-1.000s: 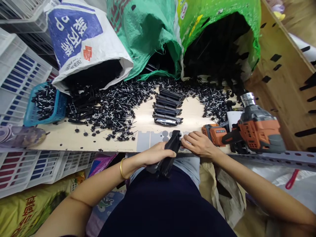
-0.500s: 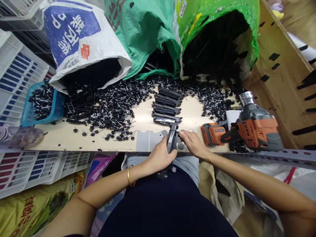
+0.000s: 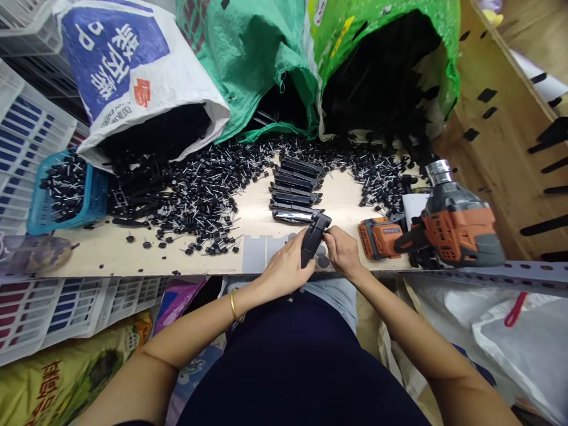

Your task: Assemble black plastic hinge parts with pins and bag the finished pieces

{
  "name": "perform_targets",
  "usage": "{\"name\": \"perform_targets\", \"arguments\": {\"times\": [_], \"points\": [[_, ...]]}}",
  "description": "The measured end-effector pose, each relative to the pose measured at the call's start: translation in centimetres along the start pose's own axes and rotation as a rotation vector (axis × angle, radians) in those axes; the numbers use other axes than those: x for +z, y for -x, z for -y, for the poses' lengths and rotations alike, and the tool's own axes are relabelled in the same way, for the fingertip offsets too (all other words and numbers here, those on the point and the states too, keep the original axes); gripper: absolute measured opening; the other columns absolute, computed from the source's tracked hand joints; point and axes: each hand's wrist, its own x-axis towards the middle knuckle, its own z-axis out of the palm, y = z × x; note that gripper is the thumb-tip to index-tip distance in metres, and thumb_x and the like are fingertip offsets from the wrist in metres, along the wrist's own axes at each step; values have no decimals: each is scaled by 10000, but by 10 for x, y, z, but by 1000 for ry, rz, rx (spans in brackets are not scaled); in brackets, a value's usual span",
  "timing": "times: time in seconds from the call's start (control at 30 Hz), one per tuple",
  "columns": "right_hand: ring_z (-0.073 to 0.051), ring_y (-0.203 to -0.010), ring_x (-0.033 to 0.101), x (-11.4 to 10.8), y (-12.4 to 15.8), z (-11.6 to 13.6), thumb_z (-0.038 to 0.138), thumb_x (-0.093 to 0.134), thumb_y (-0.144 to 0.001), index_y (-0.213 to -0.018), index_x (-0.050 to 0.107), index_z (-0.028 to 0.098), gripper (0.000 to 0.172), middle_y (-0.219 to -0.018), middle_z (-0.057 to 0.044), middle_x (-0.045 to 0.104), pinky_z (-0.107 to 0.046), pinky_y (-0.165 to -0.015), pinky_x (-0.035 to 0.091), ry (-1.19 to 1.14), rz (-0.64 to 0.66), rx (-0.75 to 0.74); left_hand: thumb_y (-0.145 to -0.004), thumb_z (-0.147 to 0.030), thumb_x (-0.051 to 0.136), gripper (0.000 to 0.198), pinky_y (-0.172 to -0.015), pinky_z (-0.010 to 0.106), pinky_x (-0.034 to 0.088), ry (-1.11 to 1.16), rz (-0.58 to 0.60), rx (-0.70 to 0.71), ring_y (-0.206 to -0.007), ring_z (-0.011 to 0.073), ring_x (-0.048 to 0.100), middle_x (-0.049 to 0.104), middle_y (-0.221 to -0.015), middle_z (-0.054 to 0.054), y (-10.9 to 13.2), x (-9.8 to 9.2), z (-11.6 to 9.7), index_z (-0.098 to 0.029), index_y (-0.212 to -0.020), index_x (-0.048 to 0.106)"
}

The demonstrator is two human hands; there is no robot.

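Observation:
My left hand (image 3: 286, 265) is wrapped round a long black plastic part (image 3: 313, 241), which stands tilted over the front edge of the bench. Against the upper right side of that part, my right hand (image 3: 344, 251) is closed in a pinch; whatever is between its fingertips is hidden. Just beyond lies a row of several similar black parts (image 3: 296, 196), side by side. Black-headed knobs with metal pins (image 3: 204, 198) are heaped to the left of the row, with a smaller heap of knobs (image 3: 381, 186) on the right.
An orange cordless power tool (image 3: 459, 228) with its battery (image 3: 380, 238) lies at the right. A blue basket (image 3: 95, 198) of knobs stands at the left. White (image 3: 186, 77), teal (image 3: 248, 59) and green (image 3: 377, 23) sacks open onto the bench (image 3: 252, 207) from behind.
The black part in my left hand has turned, its lower end no longer showing below the hand. My right hand has curled in more tightly beside its upper end. The view has shifted slightly.

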Motion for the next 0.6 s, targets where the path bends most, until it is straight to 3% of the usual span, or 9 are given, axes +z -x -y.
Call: {"name": "perform_targets", "arguments": {"times": [0.1, 0.17, 0.23, 0.33, 0.47, 0.6], "points": [[-103, -447, 315, 6, 1, 3, 638, 336, -865, -602, 369, 232, 485, -505, 37, 340, -249, -443, 294, -375, 65, 305, -828, -201, 531, 692, -933, 392, 489, -143, -20, -16, -1109, 252, 562, 532, -1240, 131, 2, 5, 2, -179, -1444, 215], [-82, -382, 200, 10, 4, 7, 623, 339, -861, -586, 311, 242, 471, -454, 76, 232, -230, -375, 225, -666, 205, 548, -816, -183, 565, 787, -885, 403, 505, -337, -36, -5, -1065, 264, 563, 520, -1190, 127, 4, 6, 11, -199, -1476, 137], [-73, -362, 144, 12, 11, 8, 625, 352, -843, -567, 272, 250, 473, -429, 95, 175, -223, -346, 201, -788, 351, 653, -786, -136, 598, 859, -892, 414, 497, -484, -17, 53, -1071, 269, 544, 502, -1169, 106, 7, 6, 24, -250, -1486, 113], [-78, -357, 190, 17, 22, 1, 663, 328, -830, -558, 333, 240, 503, -413, 78, 248, -227, -346, 231, -678, 363, 634, -802, -153, 581, 831, -886, 405, 505, -437, 69, 60, -1067, 255, 551, 494, -1177, 92, 11, 6, 38, -282, -1483, 121], [-112, -476, 420, 26, 31, -10, 653, 365, -846, -664, 499, 200, 506, -535, 10, 484, -242, -471, 336, -382, 210, 479, -831, -214, 514, 675, -910, 404, 494, -106, 138, -119, -1082, 261, 575, 537, -1200, 146, 13, 10, 36, -161, -1441, 229], [-138, -552, 470, 38, 35, -17, 619, 234, -903, -629, 437, 218, 526, -569, 0, 485, -269, -576, 362, -55, 131, 307, -800, -208, 521, 595, -951, 402, 464, 95, 156, -235, -1096, 266, 588, 596, -1174, 138, 12, 15, 25, -144, -1362, 335]]}}
